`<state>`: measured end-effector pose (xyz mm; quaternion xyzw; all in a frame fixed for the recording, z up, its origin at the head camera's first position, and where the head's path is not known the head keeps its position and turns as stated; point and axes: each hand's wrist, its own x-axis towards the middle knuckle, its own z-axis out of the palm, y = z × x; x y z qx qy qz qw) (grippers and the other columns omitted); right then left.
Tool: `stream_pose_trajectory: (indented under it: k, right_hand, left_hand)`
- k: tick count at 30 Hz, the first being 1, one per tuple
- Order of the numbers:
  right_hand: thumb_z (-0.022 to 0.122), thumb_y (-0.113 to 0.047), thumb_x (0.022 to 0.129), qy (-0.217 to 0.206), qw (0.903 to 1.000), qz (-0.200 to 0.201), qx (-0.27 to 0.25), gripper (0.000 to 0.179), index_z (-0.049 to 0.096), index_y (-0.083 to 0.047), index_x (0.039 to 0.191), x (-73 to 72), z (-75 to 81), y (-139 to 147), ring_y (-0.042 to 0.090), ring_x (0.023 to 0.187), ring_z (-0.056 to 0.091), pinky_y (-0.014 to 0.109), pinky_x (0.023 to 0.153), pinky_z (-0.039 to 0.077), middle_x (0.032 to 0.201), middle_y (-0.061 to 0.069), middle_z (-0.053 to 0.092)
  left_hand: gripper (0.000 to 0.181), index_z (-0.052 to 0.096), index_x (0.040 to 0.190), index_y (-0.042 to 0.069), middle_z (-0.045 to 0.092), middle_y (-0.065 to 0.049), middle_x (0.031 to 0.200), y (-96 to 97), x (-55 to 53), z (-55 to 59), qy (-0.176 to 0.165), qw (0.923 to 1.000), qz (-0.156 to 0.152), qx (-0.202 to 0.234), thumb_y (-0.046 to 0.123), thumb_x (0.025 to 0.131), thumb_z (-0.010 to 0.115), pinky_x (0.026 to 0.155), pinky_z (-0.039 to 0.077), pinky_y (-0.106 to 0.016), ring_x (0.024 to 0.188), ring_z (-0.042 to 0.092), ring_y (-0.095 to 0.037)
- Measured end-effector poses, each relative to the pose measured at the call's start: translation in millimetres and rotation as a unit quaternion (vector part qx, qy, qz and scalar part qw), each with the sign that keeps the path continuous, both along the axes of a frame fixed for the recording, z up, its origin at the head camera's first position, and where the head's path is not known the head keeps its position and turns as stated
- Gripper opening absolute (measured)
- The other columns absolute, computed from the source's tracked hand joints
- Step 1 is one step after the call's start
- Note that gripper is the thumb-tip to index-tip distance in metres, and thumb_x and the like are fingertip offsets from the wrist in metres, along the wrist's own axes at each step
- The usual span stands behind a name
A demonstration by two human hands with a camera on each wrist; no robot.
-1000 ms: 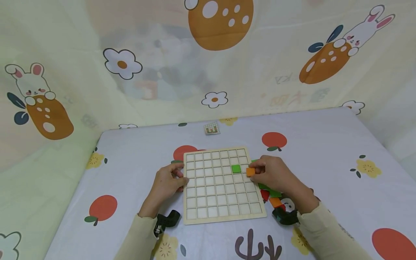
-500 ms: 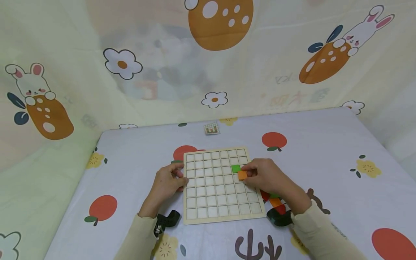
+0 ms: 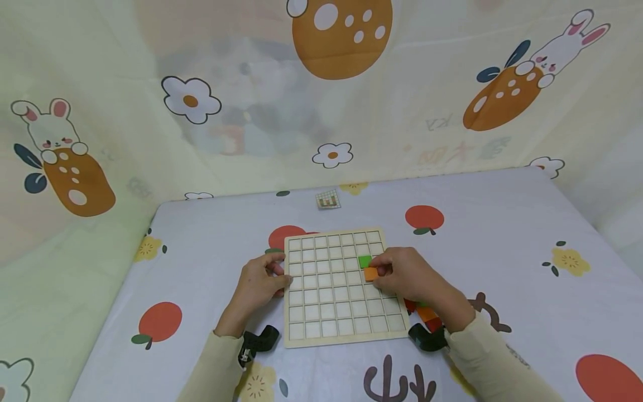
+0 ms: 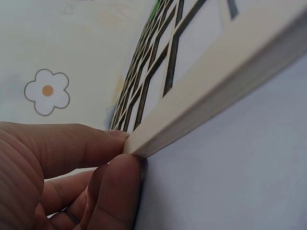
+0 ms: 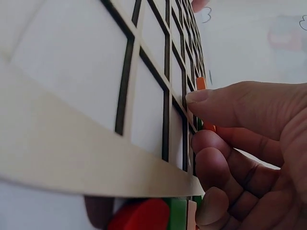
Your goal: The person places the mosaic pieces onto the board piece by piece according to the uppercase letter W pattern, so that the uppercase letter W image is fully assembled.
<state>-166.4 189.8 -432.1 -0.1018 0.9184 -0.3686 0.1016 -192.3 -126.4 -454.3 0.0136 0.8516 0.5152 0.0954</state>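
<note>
A wooden grid board (image 3: 326, 312) with rows of square cells lies on the cloth-covered table. My left hand (image 3: 261, 279) pinches the board's left edge; thumb and fingertips meet at its rim in the left wrist view. Between the thumb and fingers of my right hand (image 3: 407, 272) is an orange square tile (image 3: 370, 274), low over a cell near the board's right side. Just behind it, a green tile (image 3: 364, 261) sits in a cell. In the right wrist view the orange tile (image 5: 200, 83) shows its edge past the thumb, the rest hidden by the fingers.
Loose red, green and orange tiles (image 3: 427, 314) lie at the board's right edge, partly under my right forearm. A small card with a grid pattern (image 3: 328, 199) lies behind the board. Black wrist devices (image 3: 261, 339) are strapped at both wrists. A printed curtain (image 3: 251, 167) hangs behind the table.
My right hand has brought the orange tile leftward and slightly nearer, from the board's right edge to a cell in front of the green tile. The left hand has stayed at the board's edge.
</note>
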Motion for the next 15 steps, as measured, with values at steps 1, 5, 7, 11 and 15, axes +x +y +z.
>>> stream_pose_trajectory:
  k: [1, 5, 7, 11, 15]
  right_hand:
    - [0.077, -0.003, 0.084, -0.001, 1.0, 0.0, 0.0, 0.027, 0.078, -0.001, 0.11, -0.2, -0.5, -0.6, 0.019, 0.081, 0.055, 0.028, 0.065, 0.049, 0.085, 0.002, 0.061]
    - [0.077, -0.003, 0.084, 0.001, 1.0, -0.003, 0.007, 0.027, 0.078, -0.001, 0.111, 0.1, -1.5, -2.6, 0.019, 0.08, 0.055, 0.029, 0.066, 0.05, 0.084, 0.002, 0.06]
    - [0.077, -0.003, 0.084, 0.004, 0.9999, -0.002, 0.01, 0.027, 0.079, 0.0, 0.111, 0.9, -1.0, -3.7, 0.019, 0.08, 0.055, 0.028, 0.065, 0.049, 0.084, 0.002, 0.06]
    - [0.076, -0.002, 0.083, 0.007, 0.9999, -0.005, 0.015, 0.028, 0.079, -0.001, 0.111, 1.5, -0.1, -4.6, 0.018, 0.08, 0.054, 0.028, 0.066, 0.048, 0.084, 0.002, 0.06]
    - [0.076, -0.001, 0.083, 0.02, 0.9996, -0.002, 0.02, 0.029, 0.079, -0.001, 0.111, 1.7, 0.6, -5.2, 0.018, 0.079, 0.055, 0.028, 0.066, 0.048, 0.084, 0.001, 0.06]
  left_hand:
    - [0.055, 0.063, 0.138, -0.002, 0.062, -0.01, 0.09, -0.2, -0.2, -0.3, -0.001, 1.0, 0.0, 0.0, -0.004, 0.086, 0.078, 0.054, 0.057, -0.026, 0.061, 0.062, -0.015]
    - [0.054, 0.063, 0.137, -0.002, 0.062, -0.01, 0.09, -0.3, 0.1, -1.5, 0.001, 1.0, -0.001, 0.0, -0.005, 0.086, 0.078, 0.054, 0.058, -0.026, 0.062, 0.062, -0.015]
    - [0.053, 0.063, 0.137, -0.003, 0.062, -0.01, 0.09, -0.1, 0.5, -1.8, 0.002, 1.0, -0.002, 0.0, -0.005, 0.086, 0.078, 0.054, 0.057, -0.026, 0.062, 0.062, -0.015]
    - [0.053, 0.063, 0.137, -0.003, 0.062, -0.01, 0.089, 0.6, 0.3, -1.6, 0.007, 1.0, -0.002, -0.003, -0.004, 0.086, 0.077, 0.053, 0.057, -0.026, 0.06, 0.062, -0.015]
    - [0.052, 0.063, 0.137, -0.003, 0.062, -0.01, 0.089, 0.9, -0.3, -1.3, 0.011, 0.9999, -0.003, -0.005, -0.004, 0.087, 0.076, 0.052, 0.056, -0.025, 0.058, 0.061, -0.015]
